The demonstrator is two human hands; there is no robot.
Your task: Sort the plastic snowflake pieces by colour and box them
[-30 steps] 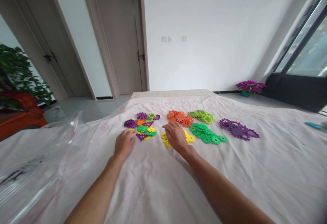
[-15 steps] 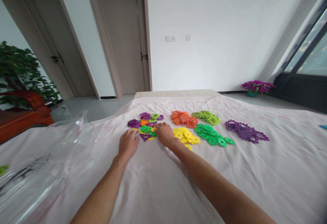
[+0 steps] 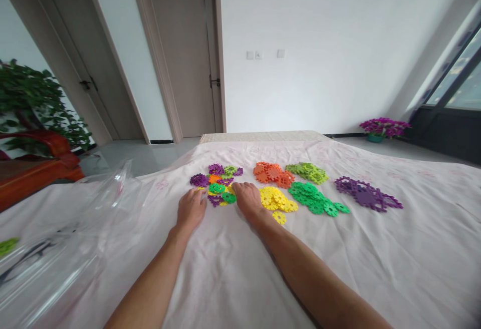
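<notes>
A small mixed heap of flat, toothed plastic discs lies between my hands on the cloth. It has purple discs (image 3: 199, 180), an orange disc (image 3: 214, 179), green discs (image 3: 217, 188) and some yellow and lime ones. My left hand (image 3: 191, 210) rests at the left side of the heap, fingers forward and a little bent, near a yellow disc. My right hand (image 3: 247, 200) lies at the right side, fingers bent down toward the cloth, thumb beside a yellow disc (image 3: 231, 188). Its fingertips are partly hidden. Nothing shows gripped in either hand. Yellow discs (image 3: 276, 199) are piled just right of it.
Farther right lie piles of orange discs (image 3: 272, 174), lime discs (image 3: 308, 172), green discs (image 3: 311, 198) and purple discs (image 3: 366, 196). A clear plastic bag (image 3: 75, 249) covers the left side of the cloth (image 3: 233, 269). A wooden chair (image 3: 45, 163) stands beyond it.
My right hand has drawn back slightly to the right, uncovering more of the mixed heap and a loose yellow disc by my wrist. My left hand stays at the heap. The view has shifted slightly.
</notes>
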